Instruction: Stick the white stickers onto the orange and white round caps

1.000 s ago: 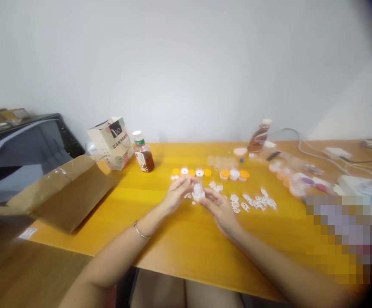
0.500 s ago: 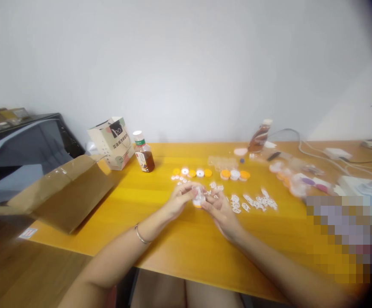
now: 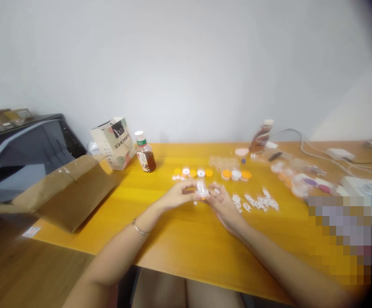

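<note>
Between my two hands is a small clear plastic piece with a whitish, partly orange base (image 3: 202, 189); blur hides its exact kind. My left hand (image 3: 180, 194) grips it from the left with thumb and fingers. From the right, the fingertips of my right hand (image 3: 220, 205) close on its lower edge. Just beyond my hands stands a row of orange and white round caps (image 3: 193, 173), with a second group of caps (image 3: 236, 175) to its right. White lattice-like plastic parts (image 3: 263, 202) lie to the right of my right hand. A tiny white piece (image 3: 195, 203) shows below my left fingertips.
An open cardboard box (image 3: 67, 192) stands at the left table edge. Behind it are a paper bag (image 3: 113, 145) and a bottle of brown liquid (image 3: 145, 156). Another bottle (image 3: 261, 137), cables (image 3: 314, 155) and white devices (image 3: 362, 188) occupy the back right.
The clear piece has been raised slightly and turned, so its orange base shows less. My left fingers have shifted along its side. A tiny white piece is now visible below them.
</note>
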`<state>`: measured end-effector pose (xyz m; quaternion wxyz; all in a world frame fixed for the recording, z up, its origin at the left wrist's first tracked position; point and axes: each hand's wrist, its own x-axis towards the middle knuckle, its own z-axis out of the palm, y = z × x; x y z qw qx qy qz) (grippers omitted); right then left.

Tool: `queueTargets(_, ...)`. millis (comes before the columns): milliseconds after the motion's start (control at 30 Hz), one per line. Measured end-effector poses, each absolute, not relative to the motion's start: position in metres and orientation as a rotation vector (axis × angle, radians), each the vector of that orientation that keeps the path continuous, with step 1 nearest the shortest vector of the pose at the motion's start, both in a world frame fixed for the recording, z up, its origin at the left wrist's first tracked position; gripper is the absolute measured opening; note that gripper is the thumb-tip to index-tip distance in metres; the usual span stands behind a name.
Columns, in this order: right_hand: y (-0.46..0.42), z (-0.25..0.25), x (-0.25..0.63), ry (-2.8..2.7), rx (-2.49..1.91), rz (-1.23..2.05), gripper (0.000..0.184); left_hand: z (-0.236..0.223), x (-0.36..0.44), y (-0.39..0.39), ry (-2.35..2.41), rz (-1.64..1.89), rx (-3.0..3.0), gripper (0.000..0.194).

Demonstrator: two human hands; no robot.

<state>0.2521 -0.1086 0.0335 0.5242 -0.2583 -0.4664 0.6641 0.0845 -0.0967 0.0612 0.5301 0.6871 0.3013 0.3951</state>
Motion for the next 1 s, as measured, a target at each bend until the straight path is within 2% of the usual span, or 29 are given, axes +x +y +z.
queueTargets(267,-0.111,0.024,0.251,-1.152,-0.576,1.856,0.029,0.058,0.089,-0.098,0.69,0.991,1.578,0.033)
queueTargets(567,-0.113,0.027,0.25,-1.182,-0.613,1.711,0.022,0.055,0.096,-0.102,0.755,1.044,1.545,0.034)
queueTargets(833,-0.117,0.026,0.245,-1.17,-0.61,1.55,0.026,0.054,0.104,-0.108,0.865,1.15,1.493,0.032)
queueTargets(1000,-0.117,0.027,0.246,-1.16,-0.62,1.575,0.026,0.052,0.106,-0.107,0.87,1.148,1.423,0.035)
